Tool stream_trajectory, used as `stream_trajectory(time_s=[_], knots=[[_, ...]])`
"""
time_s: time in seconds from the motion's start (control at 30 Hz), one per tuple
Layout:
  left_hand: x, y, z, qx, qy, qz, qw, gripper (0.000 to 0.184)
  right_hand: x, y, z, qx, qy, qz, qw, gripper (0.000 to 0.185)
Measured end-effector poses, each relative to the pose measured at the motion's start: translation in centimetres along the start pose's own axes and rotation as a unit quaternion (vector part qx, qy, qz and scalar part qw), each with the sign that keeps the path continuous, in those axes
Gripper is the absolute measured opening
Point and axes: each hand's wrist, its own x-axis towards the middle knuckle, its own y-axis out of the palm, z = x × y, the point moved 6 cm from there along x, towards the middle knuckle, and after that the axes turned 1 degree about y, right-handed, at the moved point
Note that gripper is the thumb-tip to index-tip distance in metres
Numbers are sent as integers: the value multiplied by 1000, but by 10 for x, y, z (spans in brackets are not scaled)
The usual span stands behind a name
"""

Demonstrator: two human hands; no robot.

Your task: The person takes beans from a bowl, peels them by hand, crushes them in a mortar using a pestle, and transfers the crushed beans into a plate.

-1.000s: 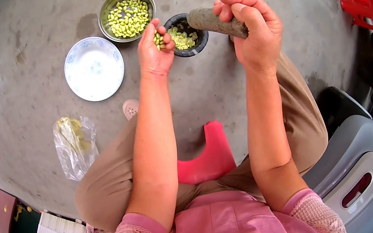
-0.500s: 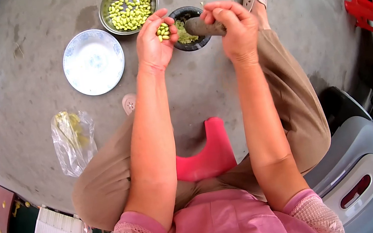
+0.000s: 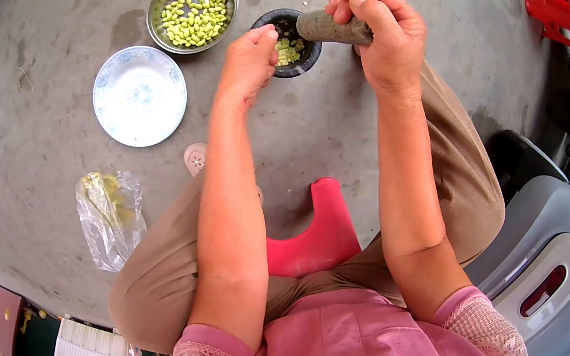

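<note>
Turned over since the earlier frame, the left hand (image 3: 250,63) curls at the eight o'clock of the mortar (image 3: 299,70); whether it grips anything cannot be told. Shifted toward three o'clock, the pestle (image 3: 330,28) is clasped by the right hand (image 3: 392,38). Green pieces (image 3: 288,51) lie inside the mortar.

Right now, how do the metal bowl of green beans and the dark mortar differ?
The metal bowl is silvery and shiny, while the mortar is dark grey. The bowl looks wider; the mortar is smaller across. The bowl holds loose, whole beans, whereas the mortar holds green, crushed-looking bits. Both are round, open-topped and set on the floor.
</note>
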Motion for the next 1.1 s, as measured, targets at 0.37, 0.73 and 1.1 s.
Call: stream_trajectory(time_s=[0.37, 0.73, 1.1], knots=[[6, -13, -5, -349, 0, 23, 937, 29, -6, 18, -78, -93, -2, 7, 996, 12], [1, 2, -1, -63, 6, 17, 998, 21, 2, -14, -19, 57, 8, -40, 998, 16], [7, -12, -10, -241, 27, 27, 970, 29, -4, 9, -3, 26, -11, 1, 1000, 15]])
